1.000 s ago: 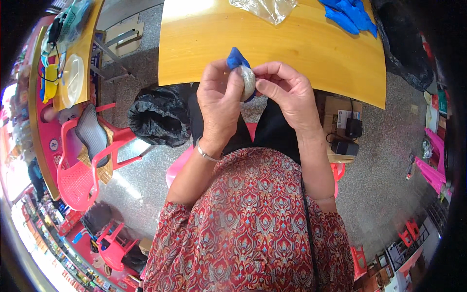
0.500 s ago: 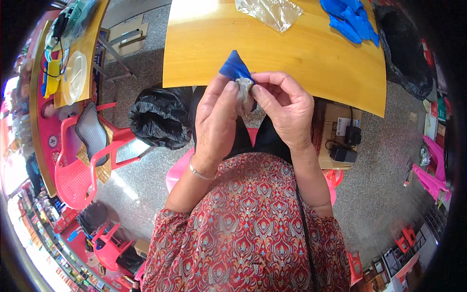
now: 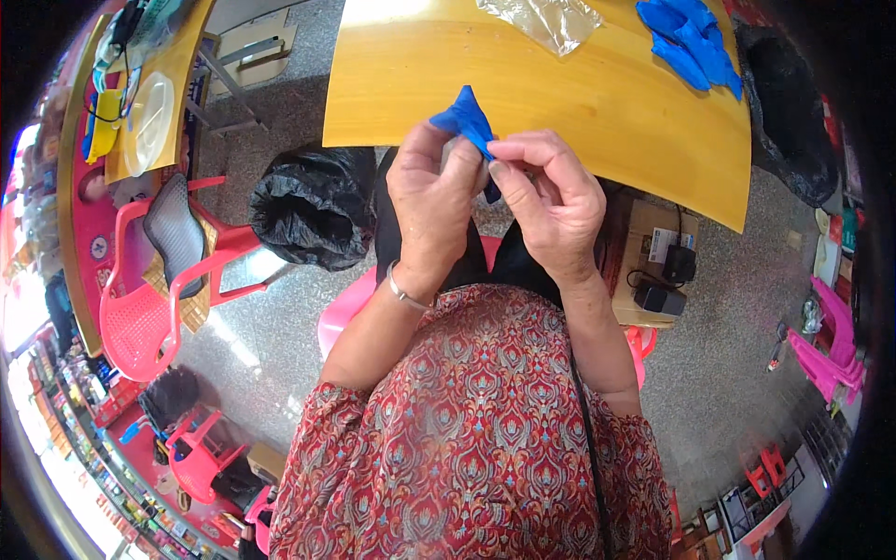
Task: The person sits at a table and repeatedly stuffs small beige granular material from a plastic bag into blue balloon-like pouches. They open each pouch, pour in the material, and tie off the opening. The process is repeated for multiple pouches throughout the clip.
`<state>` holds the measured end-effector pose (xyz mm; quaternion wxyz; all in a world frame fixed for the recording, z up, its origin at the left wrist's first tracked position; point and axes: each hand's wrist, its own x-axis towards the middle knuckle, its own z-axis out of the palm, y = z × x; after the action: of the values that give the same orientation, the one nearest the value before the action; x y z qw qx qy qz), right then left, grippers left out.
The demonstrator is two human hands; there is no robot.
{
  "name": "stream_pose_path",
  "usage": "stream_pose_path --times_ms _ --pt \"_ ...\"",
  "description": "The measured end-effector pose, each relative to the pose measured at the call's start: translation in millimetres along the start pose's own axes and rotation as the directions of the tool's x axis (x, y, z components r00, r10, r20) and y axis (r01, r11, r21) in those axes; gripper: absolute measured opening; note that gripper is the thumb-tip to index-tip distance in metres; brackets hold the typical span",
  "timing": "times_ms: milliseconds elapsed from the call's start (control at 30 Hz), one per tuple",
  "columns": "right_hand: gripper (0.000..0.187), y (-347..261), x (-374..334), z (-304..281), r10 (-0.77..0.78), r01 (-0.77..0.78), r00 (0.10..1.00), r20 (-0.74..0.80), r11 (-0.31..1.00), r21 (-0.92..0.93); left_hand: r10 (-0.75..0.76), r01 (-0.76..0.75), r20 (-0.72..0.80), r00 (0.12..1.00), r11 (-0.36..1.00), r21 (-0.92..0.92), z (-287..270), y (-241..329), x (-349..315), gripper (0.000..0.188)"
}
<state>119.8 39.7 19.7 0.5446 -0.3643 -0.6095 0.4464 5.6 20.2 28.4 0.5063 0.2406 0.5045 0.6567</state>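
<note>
A small piece of thin blue material (image 3: pixel 465 119), folded to a point at its far end, is held between my hands just off the near edge of the yellow wooden table (image 3: pixel 401 75). My left hand (image 3: pixel 431 196) is closed round its lower left part, thumb pressed against the fingers. With thumb and forefinger, my right hand (image 3: pixel 558 210) pinches the right edge of the blue piece. A dark blue end hangs below, between the hands. Whether anything else lies inside the left grip is hidden.
On the table lie a crumpled clear plastic bag (image 3: pixel 551 23) and a heap of blue pieces (image 3: pixel 691 47). A black bag-lined bin (image 3: pixel 313 205) stands left of my legs. Black plastic (image 3: pixel 789 112) hangs at the table's right side. A pink chair (image 3: pixel 140 322) stands left.
Crumpled clear film that showed between my thumbs is now out of sight. My left thumb has shifted up onto the blue piece, and the view has moved slightly.
</note>
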Motion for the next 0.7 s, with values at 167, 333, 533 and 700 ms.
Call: stream_pose_path --times_ms 167,333,533,700 --pt "0.02 3.7 1.5 4.3 0.081 -0.083 0.996 -0.025 0.993 -0.083 0.002 -0.002 -0.002 1.0 1.0 0.022 0.9 -7.7 8.0 0.011" --pt "0.023 11.5 -2.6 1.7 0.168 -0.169 0.985 -0.032 0.984 -0.051 -0.179 0.184 0.074 0.981 0.98 -0.079 -0.5 0.9 4.2 0.021" --pt "0.02 11.5 -1.6 -3.9 0.269 -0.269 0.963 0.021 0.947 0.174 -0.297 0.427 0.351 0.888 0.818 -0.385 -19.4 22.1 -0.7 0.046" --pt "0.02 -2.5 -0.6 -5.1 0.332 -0.361 0.933 0.141 0.867 0.343 -0.275 0.29 0.163 0.947 0.954 -0.074 -20.1 22.8 -12.6 0.045"
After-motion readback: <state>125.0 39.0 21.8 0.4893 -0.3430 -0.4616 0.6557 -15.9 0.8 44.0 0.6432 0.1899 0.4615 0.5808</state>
